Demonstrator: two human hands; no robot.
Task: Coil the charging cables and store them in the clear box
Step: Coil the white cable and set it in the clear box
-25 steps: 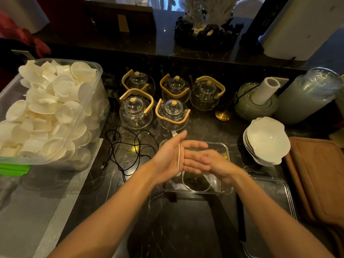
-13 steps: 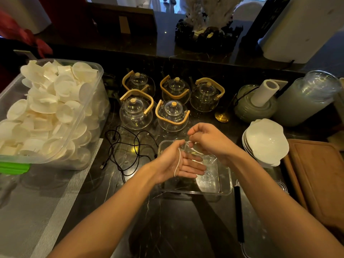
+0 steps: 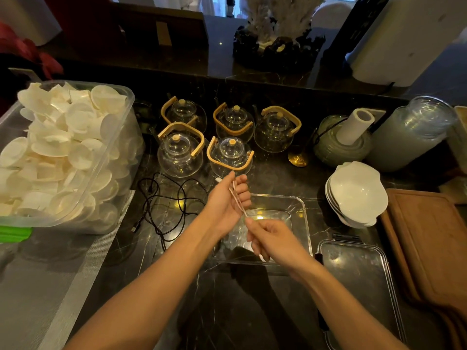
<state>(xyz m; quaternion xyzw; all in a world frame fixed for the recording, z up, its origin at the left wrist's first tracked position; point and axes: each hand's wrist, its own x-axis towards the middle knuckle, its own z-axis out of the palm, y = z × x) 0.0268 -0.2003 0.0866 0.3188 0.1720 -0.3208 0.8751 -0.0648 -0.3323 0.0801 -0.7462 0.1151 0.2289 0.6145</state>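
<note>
A thin white charging cable (image 3: 237,201) loops around the fingers of my left hand (image 3: 227,203), which is held up over the left edge of the clear box (image 3: 302,218). My right hand (image 3: 271,239) hovers above the box and pinches the cable's free end, pulling it taut from the left hand. A tangled black cable (image 3: 166,203) lies loose on the dark counter to the left of the box. The box's clear lid (image 3: 358,279) rests flat to its right.
Several glass teapots (image 3: 228,154) with wooden handles stand just behind my hands. A large plastic tub of white discs (image 3: 63,152) fills the left. Stacked white bowls (image 3: 356,193) and a wooden board (image 3: 429,243) sit at the right.
My right hand came down from above the left hand to below it, drawing the white cable around the left fingers. The left hand tipped more upright.
</note>
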